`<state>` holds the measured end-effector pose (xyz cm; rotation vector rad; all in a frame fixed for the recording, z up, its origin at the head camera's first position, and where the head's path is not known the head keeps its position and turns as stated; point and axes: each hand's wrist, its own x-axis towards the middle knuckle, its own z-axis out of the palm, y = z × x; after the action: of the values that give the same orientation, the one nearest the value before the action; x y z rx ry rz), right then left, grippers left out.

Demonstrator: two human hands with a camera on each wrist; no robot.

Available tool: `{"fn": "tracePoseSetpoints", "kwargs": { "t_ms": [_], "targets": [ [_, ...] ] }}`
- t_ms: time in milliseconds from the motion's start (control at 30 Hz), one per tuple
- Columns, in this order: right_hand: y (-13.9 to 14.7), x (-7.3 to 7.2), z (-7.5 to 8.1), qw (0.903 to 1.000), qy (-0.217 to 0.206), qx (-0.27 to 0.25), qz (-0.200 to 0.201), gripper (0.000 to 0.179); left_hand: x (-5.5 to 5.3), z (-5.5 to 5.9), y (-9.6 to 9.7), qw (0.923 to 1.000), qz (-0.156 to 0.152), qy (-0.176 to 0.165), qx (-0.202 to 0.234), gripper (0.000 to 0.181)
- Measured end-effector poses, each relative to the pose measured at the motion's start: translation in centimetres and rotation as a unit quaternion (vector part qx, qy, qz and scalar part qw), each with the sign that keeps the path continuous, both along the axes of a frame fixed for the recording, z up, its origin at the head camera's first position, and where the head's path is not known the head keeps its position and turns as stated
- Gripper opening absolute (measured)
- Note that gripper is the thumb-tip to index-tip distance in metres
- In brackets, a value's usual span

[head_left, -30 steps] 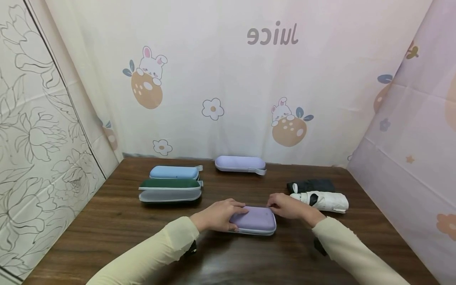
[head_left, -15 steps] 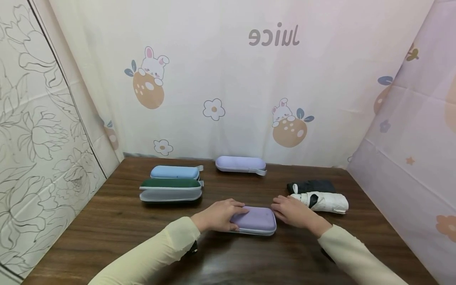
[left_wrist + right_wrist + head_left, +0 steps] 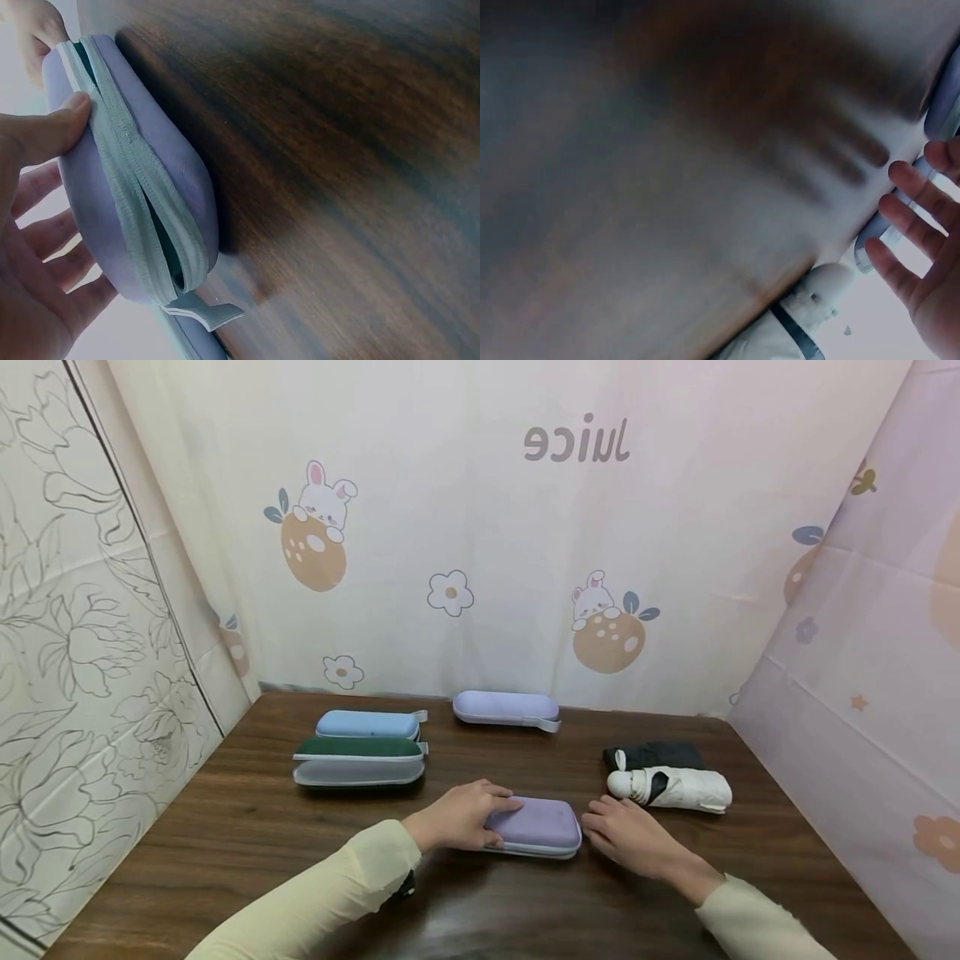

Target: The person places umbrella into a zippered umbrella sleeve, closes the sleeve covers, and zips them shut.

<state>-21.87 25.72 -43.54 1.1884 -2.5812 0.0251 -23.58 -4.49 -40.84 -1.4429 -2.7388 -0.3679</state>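
My left hand (image 3: 461, 816) grips a purple hard zip case (image 3: 538, 823) on the table, its thumb on the front edge and its fingers over the top. In the left wrist view, pale zipper tapes (image 3: 124, 161) run along the case's side. A gap between them shows a dark green inside, and a short fabric loop (image 3: 202, 309) hangs at one end. My right hand (image 3: 633, 837) is just off the case's right end, apart from it. In the right wrist view, the right hand's fingers (image 3: 907, 225) are spread and hold nothing.
A folded white umbrella (image 3: 686, 789) lies at the right, before a black folded item (image 3: 663, 755). At the left, a green case (image 3: 360, 747) gapes, with a blue case (image 3: 367, 724) behind it. A lavender case (image 3: 504, 704) lies by the back curtain.
My right hand has moved away from the purple zip case's far right corner, rightward and nearer to me, and its fingers have loosened. The left hand has stayed on the case.
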Motion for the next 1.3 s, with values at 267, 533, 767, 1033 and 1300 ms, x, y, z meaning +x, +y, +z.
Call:
{"fn": "tracePoseSetpoints", "kwargs": {
  "t_ms": [267, 533, 767, 1033, 1300],
  "targets": [
    [-0.7, 2.8, 0.3, 0.9989, -0.035, -0.018, -0.027, 0.016, 0.1, -0.1, 0.1, 0.9999, 0.012, -0.009, 0.003, 0.056],
    [-2.4, 5.4, 0.5, 0.9916, -0.067, -0.023, -0.108, 0.008, 0.2, 0.1, 0.2, 0.9990, 0.037, -0.025, -0.002, 0.057],
    [-2.7, 4.3, 0.5, 0.9889, 0.019, -0.032, -0.144, 0.017, 0.4, 0.7, 0.5, 0.9979, 0.055, -0.033, -0.008, 0.064],
    [-3.6, 0.3, 0.9, 0.9844, -0.009, -0.005, -0.176, 0.007, 1.2, 1.9, -0.1, 0.9950, 0.047, -0.041, -0.077, 0.051],
    [-4.6, -2.1, 0.6, 0.9872, -0.008, 0.001, -0.159, 0.005, 0.3, 2.2, -0.2, 0.9964, -0.010, -0.056, -0.062, 0.053]
  ]
}}
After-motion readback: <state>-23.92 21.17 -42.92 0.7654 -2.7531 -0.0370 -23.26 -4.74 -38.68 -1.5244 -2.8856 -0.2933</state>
